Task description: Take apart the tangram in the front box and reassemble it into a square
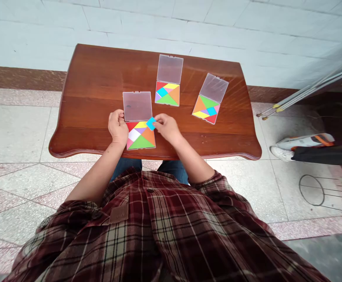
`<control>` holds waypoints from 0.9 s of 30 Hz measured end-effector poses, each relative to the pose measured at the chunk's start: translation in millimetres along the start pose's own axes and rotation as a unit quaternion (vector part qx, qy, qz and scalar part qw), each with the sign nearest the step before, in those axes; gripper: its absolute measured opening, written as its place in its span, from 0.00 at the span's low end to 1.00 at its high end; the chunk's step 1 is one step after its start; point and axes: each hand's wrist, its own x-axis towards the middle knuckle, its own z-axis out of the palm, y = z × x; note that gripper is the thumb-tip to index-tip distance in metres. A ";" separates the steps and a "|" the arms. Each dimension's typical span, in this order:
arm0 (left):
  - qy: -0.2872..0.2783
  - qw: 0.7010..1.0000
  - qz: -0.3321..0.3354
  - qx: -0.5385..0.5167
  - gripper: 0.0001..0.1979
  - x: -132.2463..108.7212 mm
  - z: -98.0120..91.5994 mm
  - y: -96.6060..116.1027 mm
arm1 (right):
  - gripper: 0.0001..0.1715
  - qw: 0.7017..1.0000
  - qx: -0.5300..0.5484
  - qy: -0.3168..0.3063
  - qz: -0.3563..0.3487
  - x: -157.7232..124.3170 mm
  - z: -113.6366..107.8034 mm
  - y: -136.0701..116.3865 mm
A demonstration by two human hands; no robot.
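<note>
My right hand (pixel 166 126) pinches a blue square tangram piece (pixel 151 123) over the upper right corner of the nearest tangram box (pixel 141 148). In that box lie red, yellow, purple, orange, green and pink pieces, with a white square gap (pixel 134 135) among them. Its clear lid (pixel 137 106) is folded open away from me. My left hand (pixel 118 126) is at the box's left edge, fingers curled against its side; the fingertips are partly hidden.
Two more open tangram boxes, one at the back middle (pixel 167 94) and one tilted at the right (pixel 206 109), hold full coloured sets. All stand on a brown wooden table (pixel 100 74) by a tiled wall. On the right floor are a person's shoe (pixel 281 153) and a wire ring frame (pixel 312 190).
</note>
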 end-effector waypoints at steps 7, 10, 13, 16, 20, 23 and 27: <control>0.011 1.000 0.010 -0.028 0.16 -0.7 2.3 -5.1 | 0.08 0.970 -0.230 0.053 0.064 -14.0 -47.5 20.6; 0.005 1.000 0.011 -0.023 0.16 -0.9 2.5 -5.2 | 0.15 0.940 -0.330 0.071 0.046 -18.3 -36.6 0.5; 0.002 1.000 0.019 -0.006 0.15 -0.9 2.4 -4.6 | 0.17 0.930 -0.365 0.028 -0.007 -17.2 -11.3 -25.3; -0.001 1.000 0.026 0.009 0.16 -1.4 2.1 -3.3 | 0.19 0.912 -0.405 -0.054 -0.047 -10.8 15.7 -46.6; -0.007 0.999 0.026 0.026 0.17 -3.0 2.2 -0.4 | 0.27 0.876 -0.474 -0.087 -0.032 -2.2 33.9 -61.3; -0.010 0.999 0.020 0.036 0.17 -3.7 3.0 2.0 | 0.25 0.856 -0.507 -0.091 -0.028 -1.5 39.1 -64.4; -0.016 0.999 0.011 0.045 0.16 -4.1 4.0 4.7 | 0.21 0.825 -0.555 -0.091 -0.061 -6.1 48.2 -61.3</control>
